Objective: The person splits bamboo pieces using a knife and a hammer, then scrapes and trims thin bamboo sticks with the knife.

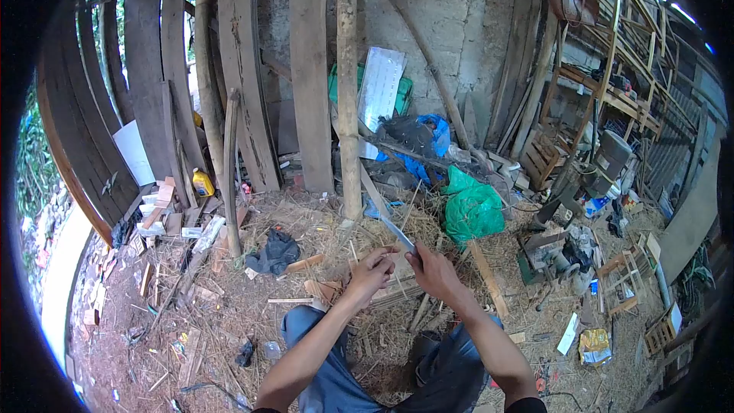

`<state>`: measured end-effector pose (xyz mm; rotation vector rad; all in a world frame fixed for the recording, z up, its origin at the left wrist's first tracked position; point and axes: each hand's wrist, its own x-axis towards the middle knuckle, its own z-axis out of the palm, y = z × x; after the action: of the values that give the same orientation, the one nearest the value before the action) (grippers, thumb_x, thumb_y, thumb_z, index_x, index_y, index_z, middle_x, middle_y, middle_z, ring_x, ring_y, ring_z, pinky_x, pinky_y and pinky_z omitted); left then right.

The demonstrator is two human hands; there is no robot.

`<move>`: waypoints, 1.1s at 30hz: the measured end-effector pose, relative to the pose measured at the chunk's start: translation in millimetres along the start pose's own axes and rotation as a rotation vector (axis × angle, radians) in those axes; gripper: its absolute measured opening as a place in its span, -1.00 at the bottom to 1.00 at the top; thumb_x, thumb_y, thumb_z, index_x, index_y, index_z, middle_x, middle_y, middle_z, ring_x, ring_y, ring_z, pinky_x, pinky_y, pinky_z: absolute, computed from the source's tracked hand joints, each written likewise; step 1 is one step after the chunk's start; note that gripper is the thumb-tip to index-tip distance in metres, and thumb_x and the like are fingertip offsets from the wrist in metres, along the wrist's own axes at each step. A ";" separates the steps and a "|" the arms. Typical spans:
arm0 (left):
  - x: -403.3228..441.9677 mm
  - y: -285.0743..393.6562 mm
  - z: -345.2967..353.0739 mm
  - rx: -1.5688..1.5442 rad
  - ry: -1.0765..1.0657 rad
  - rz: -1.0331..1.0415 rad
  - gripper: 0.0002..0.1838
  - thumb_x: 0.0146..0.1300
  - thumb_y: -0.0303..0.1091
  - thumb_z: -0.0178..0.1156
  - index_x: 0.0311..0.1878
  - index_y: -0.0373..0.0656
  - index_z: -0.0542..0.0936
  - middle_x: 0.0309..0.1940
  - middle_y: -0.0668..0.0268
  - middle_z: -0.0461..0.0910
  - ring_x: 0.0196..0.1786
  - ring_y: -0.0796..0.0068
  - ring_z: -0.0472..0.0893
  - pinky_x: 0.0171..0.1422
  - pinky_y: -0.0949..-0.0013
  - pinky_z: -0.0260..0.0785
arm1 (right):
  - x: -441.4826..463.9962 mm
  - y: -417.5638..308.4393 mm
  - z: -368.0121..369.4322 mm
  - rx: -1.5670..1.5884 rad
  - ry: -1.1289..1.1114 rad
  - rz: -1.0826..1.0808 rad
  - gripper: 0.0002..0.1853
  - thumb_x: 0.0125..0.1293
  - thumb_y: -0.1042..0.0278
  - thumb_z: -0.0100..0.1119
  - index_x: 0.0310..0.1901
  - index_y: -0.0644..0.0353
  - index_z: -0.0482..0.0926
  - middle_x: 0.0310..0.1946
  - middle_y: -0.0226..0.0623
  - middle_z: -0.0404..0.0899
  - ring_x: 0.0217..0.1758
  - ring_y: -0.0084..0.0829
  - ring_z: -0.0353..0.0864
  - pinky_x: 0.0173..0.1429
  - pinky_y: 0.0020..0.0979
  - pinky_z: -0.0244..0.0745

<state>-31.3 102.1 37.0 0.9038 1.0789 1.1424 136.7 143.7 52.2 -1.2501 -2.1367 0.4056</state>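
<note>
My right hand (434,269) is wrapped round the handle of a knife (397,234), whose long pale blade points up and to the left. Close by on the left, my left hand (373,274) has its fingers bent together near the blade; what they pinch, if anything, is too small to name. Both hands are above the space between my knees, in blue trousers (310,336). Thin strips and shavings (394,291) lie below the hands. The knife's handle is mostly hidden by my right hand.
A wooden post (348,92) stands ahead, with a green bag (472,210) to its right. A black bag (274,252) and yellow bottle (202,182) lie left. Wood scraps litter the ground. A metal-and-wood machine (608,164) and wooden frames stand right.
</note>
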 end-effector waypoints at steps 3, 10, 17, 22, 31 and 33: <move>-1.8 0.2 6.2 -0.030 -0.048 0.066 -0.71 0.41 -0.35 -0.06 0.16 -0.08 0.40 -0.41 0.48 0.37 -0.48 0.73 0.25 -0.43 0.65 0.13 | 0.0 0.4 -3.1 0.048 0.080 0.035 -0.79 0.20 0.23 0.09 -0.37 0.22 0.50 -0.58 0.01 0.55 -0.42 0.10 0.57 -0.32 -0.01 0.47; -25.7 9.7 26.3 -0.119 -0.132 0.085 -0.59 0.42 -0.34 -0.07 0.31 -0.09 0.30 -0.44 0.49 0.30 -0.53 0.78 0.15 -0.49 0.69 -0.01 | -10.5 -10.3 -9.1 -0.173 0.016 0.024 -0.86 0.00 0.31 0.22 -0.43 0.17 0.64 -0.59 -0.06 0.58 -0.49 -0.03 0.59 -0.34 -0.13 0.51; -49.3 12.2 30.1 -0.175 -0.155 0.013 -0.58 0.43 -0.32 -0.07 0.33 -0.01 0.30 -0.46 0.50 0.26 -0.54 0.77 0.11 -0.53 0.67 -0.03 | 9.7 8.8 -9.3 -0.301 0.219 0.152 -0.83 -0.07 0.31 0.25 -0.38 0.04 0.69 -0.58 -0.11 0.59 -0.52 -0.09 0.60 -0.38 -0.15 0.50; -37.3 5.5 21.3 -0.285 -0.158 -0.029 -0.58 0.42 -0.34 -0.08 0.33 0.01 0.29 -0.47 0.49 0.26 -0.60 0.77 0.07 -0.61 0.67 -0.10 | 1.5 6.2 5.7 -0.339 0.059 -0.128 -0.90 -0.05 0.27 0.21 -0.46 0.03 0.64 -0.61 -0.16 0.58 -0.51 -0.13 0.61 -0.36 -0.15 0.51; -24.4 -1.9 11.4 -0.332 -0.180 -0.092 -0.48 0.42 -0.38 -0.10 0.42 0.05 0.13 -0.51 0.50 0.22 -0.64 0.80 0.08 -0.64 0.65 -0.12 | 13.1 42.6 22.5 -0.193 0.212 -0.182 -0.86 -0.10 0.29 0.20 -0.44 0.03 0.68 -0.66 -0.14 0.56 -0.56 -0.13 0.60 -0.41 -0.18 0.52; -16.9 4.5 19.3 -0.341 -0.230 -0.087 -0.47 0.41 -0.39 -0.10 0.42 0.05 0.11 -0.53 0.51 0.18 -0.66 0.80 0.07 -0.65 0.67 -0.14 | 12.7 38.5 30.2 -0.251 0.244 -0.261 -0.89 -0.10 0.31 0.21 -0.47 0.02 0.67 -0.65 -0.17 0.57 -0.55 -0.18 0.61 -0.42 -0.20 0.51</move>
<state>-14.9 86.1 49.3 0.6921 0.7027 1.0802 138.5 175.5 12.9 -1.0685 -2.1443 -0.1241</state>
